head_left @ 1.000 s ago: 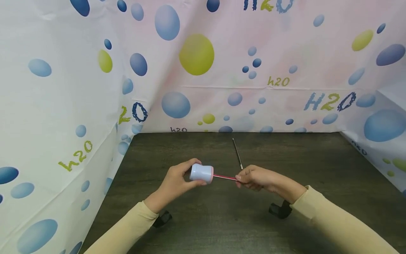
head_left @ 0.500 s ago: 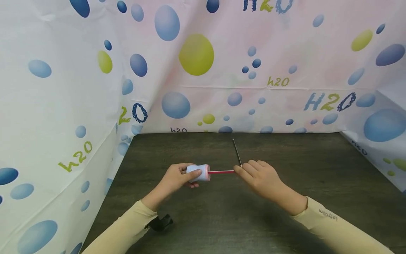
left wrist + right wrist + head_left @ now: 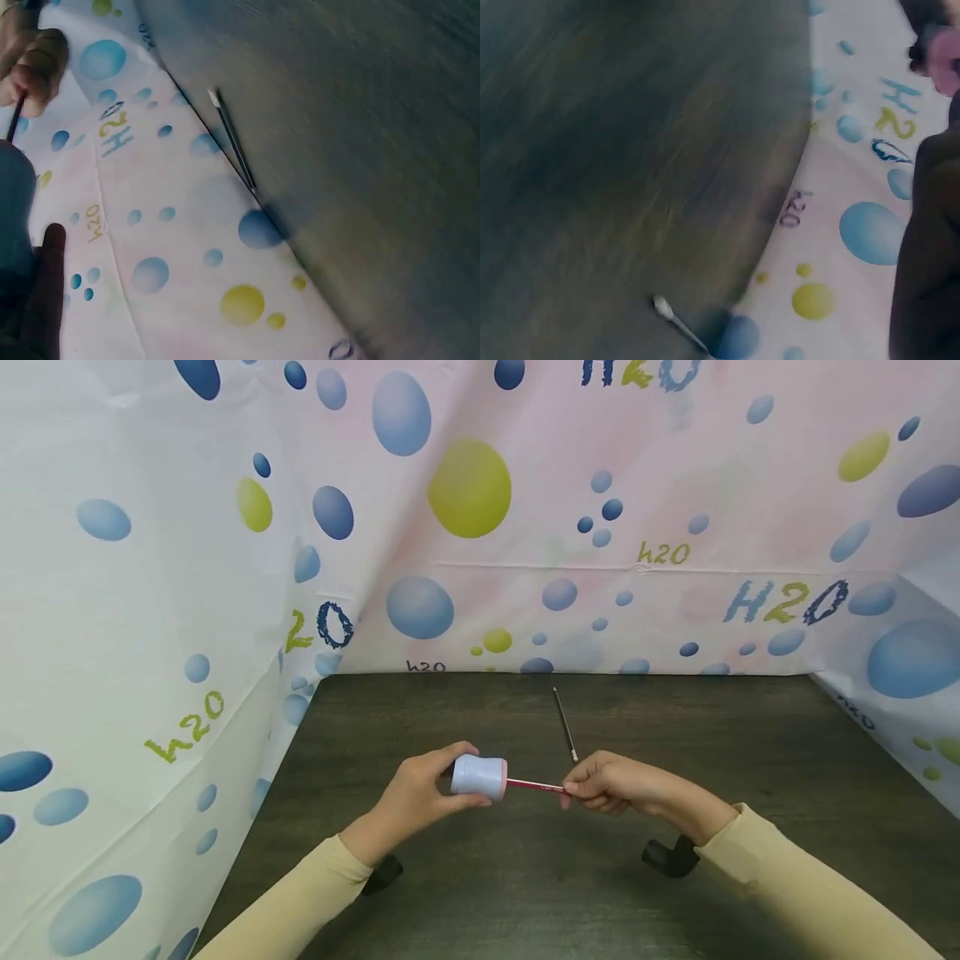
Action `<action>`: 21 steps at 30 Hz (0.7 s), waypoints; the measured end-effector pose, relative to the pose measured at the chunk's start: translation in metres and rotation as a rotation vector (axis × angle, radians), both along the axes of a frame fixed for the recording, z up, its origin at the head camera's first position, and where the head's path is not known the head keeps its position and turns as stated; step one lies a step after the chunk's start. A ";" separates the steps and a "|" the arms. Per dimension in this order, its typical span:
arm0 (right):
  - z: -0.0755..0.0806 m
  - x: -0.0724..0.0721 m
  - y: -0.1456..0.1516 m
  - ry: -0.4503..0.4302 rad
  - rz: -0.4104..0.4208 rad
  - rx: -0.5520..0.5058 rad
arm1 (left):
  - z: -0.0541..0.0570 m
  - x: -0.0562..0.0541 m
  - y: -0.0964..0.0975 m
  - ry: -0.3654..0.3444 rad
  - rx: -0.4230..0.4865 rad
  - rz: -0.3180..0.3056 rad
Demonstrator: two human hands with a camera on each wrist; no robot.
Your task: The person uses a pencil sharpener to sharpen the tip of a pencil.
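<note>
A light-blue, barrel-shaped pencil sharpener (image 3: pixel 480 777) with a pink end lies sideways in my left hand (image 3: pixel 420 789), gripped between thumb and fingers above the table. From its pink end a red pencil (image 3: pixel 534 786) sticks out to the right. My right hand (image 3: pixel 618 785) pinches the pencil's outer end between thumb and fingers; the pencil's other end is hidden inside the sharpener. In the left wrist view the sharpener (image 3: pixel 13 217) shows dark at the left edge, with the right hand (image 3: pixel 37 71) beyond it. The right wrist view catches the sharpener's pink end (image 3: pixel 943 64).
A dark pencil (image 3: pixel 565 724) with a whitish end lies on the dark wooden table (image 3: pixel 420 710), behind the right hand. White sheeting (image 3: pixel 465 560) printed with coloured dots stands along the table's back and sides. Black straps (image 3: pixel 670 857) hang beneath both wrists.
Both hands have twisted: half a second ago the right hand's back faced up, and now its thumb side does, much as one second ago. The sharpener has turned with the left hand. The pencil stays in it.
</note>
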State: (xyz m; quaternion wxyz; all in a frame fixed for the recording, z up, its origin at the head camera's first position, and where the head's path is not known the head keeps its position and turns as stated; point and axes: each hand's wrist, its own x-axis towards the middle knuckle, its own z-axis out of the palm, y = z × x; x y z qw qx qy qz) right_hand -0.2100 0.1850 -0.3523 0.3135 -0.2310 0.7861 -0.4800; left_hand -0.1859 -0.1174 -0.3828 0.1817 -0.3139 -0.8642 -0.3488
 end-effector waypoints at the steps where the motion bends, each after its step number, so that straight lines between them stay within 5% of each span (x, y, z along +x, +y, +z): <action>1: -0.001 0.001 0.000 0.081 0.012 0.008 | 0.000 0.000 0.000 -0.062 0.026 0.011; 3: -0.004 0.006 -0.002 0.430 0.019 0.048 | 0.001 0.000 0.002 -0.241 0.118 0.052; 8: -0.015 0.012 -0.010 1.596 -0.120 0.207 | 0.006 -0.007 0.003 -0.708 0.373 0.088; 9: -0.017 0.011 -0.011 1.766 -0.146 0.200 | 0.007 -0.008 0.003 -0.767 0.398 0.075; 11: -0.019 0.007 -0.012 1.971 -0.165 0.135 | 0.009 -0.009 0.002 -0.833 0.423 0.036; 13: -0.022 0.003 -0.014 2.068 -0.180 0.076 | 0.010 -0.009 0.002 -0.842 0.403 0.013; 15: -0.024 0.001 -0.015 2.069 -0.197 0.021 | 0.010 -0.008 0.002 -0.793 0.357 0.029; 18: -0.025 0.001 -0.018 1.968 -0.230 0.000 | 0.007 -0.007 0.004 -0.655 0.279 0.086; 21: -0.021 0.005 -0.017 1.756 -0.217 0.052 | 0.003 -0.006 0.005 -0.413 0.202 0.112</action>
